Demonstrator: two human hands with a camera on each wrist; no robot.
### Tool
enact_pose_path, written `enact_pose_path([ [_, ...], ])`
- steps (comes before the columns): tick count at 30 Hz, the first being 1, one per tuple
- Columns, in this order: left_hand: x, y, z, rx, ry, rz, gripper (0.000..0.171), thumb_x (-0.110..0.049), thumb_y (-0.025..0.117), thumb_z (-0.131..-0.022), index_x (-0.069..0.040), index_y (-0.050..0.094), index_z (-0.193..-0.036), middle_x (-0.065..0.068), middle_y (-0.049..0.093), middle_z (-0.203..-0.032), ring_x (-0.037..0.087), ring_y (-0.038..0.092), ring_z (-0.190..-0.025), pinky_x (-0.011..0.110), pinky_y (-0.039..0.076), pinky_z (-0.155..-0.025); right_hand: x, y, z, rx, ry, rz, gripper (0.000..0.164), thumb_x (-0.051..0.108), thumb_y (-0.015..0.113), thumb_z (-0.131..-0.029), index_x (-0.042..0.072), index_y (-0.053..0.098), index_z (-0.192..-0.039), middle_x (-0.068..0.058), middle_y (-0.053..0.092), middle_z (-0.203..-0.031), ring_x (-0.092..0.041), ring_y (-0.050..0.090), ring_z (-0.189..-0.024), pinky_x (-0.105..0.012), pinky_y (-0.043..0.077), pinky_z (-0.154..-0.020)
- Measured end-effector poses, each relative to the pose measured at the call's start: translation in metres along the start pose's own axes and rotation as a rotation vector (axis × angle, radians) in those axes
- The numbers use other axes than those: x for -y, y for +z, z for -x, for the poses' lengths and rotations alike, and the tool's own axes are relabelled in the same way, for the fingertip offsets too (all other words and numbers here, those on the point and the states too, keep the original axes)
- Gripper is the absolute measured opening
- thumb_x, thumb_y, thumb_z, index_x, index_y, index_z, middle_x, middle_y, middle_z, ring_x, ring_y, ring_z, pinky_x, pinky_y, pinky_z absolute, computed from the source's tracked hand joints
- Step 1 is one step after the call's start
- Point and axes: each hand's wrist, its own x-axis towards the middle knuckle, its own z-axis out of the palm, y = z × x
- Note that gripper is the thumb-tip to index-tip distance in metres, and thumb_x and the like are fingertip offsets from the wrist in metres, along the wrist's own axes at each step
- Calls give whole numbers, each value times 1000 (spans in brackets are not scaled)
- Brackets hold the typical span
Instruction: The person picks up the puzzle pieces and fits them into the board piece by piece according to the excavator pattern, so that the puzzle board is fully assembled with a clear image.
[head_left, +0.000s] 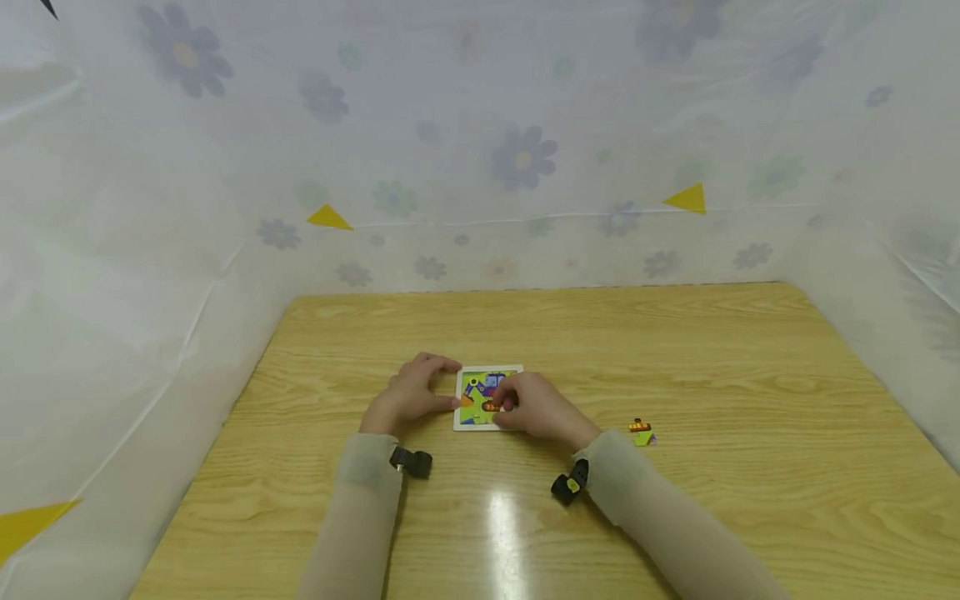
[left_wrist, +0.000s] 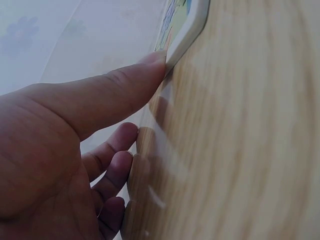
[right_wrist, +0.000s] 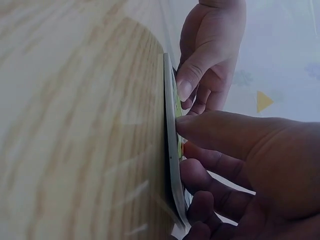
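Note:
A small jigsaw puzzle in a white-rimmed tray point(head_left: 476, 429) lies flat on the table, showing a purple and orange digger on green. At its left side, my left hand point(head_left: 412, 392) spreads thumb and forefinger, the thumb tip touching the rim point(left_wrist: 192, 31) and the forefinger by the upper left corner. My right hand point(head_left: 542, 404) is over the tray's right half, pinching an orange and black puzzle piece point(head_left: 491, 407) against the picture; fingers partly hide it. Low over the tray edge point(right_wrist: 171, 145), the right thumb and curled fingers show in the right wrist view.
One loose puzzle piece point(head_left: 642, 433), orange and green, lies on the wooden table point(head_left: 750, 375) beyond the right wrist. White flowered sheeting point(head_left: 450, 125) encloses the table at the back and both sides. Each wrist carries a black strap with a small camera point(head_left: 564, 488).

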Motion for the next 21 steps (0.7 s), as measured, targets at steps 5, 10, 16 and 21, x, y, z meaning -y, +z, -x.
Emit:
enact_pose_path([
  [5, -1, 0, 0, 0, 3, 0, 56, -29, 81, -84, -21, 60, -135, 4, 47, -138, 33, 36, -132, 57, 31, -106, -1, 1, -1, 4, 0, 13, 10, 13, 79, -83, 11, 71, -88, 3, 58, -75, -14, 52, -68, -32, 44, -64],
  [10, -1, 0, -1, -1, -5, 3, 56, -30, 81, -83, -22, 60, -135, 3, 47, -138, 32, 37, -132, 56, 31, -106, -2, 1, -2, -4, -8, 29, 10, 13, 79, -83, 12, 70, -88, 3, 58, -74, -14, 52, -67, -32, 44, -65],
  [16, 0, 0, -1, -1, -7, -3, 56, -31, 81, -83, -24, 60, -135, 2, 47, -139, 32, 37, -132, 57, 31, -105, -3, 2, -2, -12, -15, 46, 8, 13, 79, -83, 15, 72, -87, 5, 59, -76, -14, 52, -70, -32, 44, -66],
  [21, 0, 1, -1, -2, -9, -5, 56, -31, 81, -83, -24, 60, -134, 3, 47, -139, 32, 37, -132, 56, 31, -106, -2, 3, -1, -14, -5, 41, 7, 12, 79, -83, 18, 77, -85, 8, 62, -82, -13, 54, -75, -31, 46, -68],
])
